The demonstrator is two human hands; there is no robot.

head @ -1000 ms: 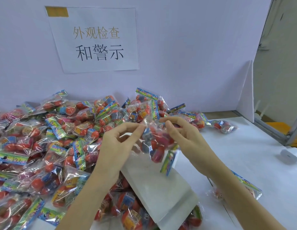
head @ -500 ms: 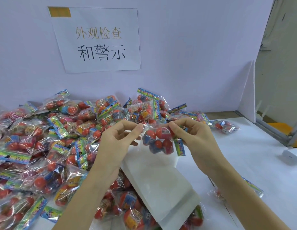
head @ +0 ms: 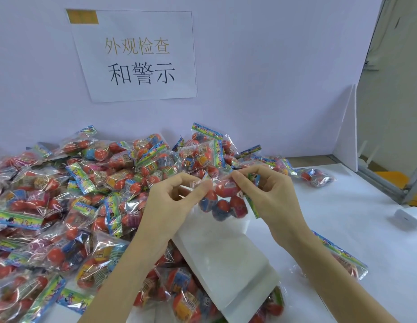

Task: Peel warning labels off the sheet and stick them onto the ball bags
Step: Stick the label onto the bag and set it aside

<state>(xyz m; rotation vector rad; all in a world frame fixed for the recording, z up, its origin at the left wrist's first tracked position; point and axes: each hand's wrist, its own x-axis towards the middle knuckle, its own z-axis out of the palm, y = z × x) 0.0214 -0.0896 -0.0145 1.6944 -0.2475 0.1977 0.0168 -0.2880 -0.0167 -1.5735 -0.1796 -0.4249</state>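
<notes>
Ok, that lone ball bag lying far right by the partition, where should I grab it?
Take the lone ball bag by its crinkled film edge on the near right, coming from above with the right hand. The balls bulge in the middle and look slippery to pinch, while the bare table around it leaves room.

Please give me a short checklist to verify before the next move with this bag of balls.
1. Left hand pinches the bag: ok.
2. Right hand pinches the bag: ok.
3. Bag held above the label sheet, off the pile: ok.
4. Label already on the bag: cannot tell.
5. Sheet within reach, under the hands: ok.
6. Labels left on the sheet: cannot tell.
</notes>
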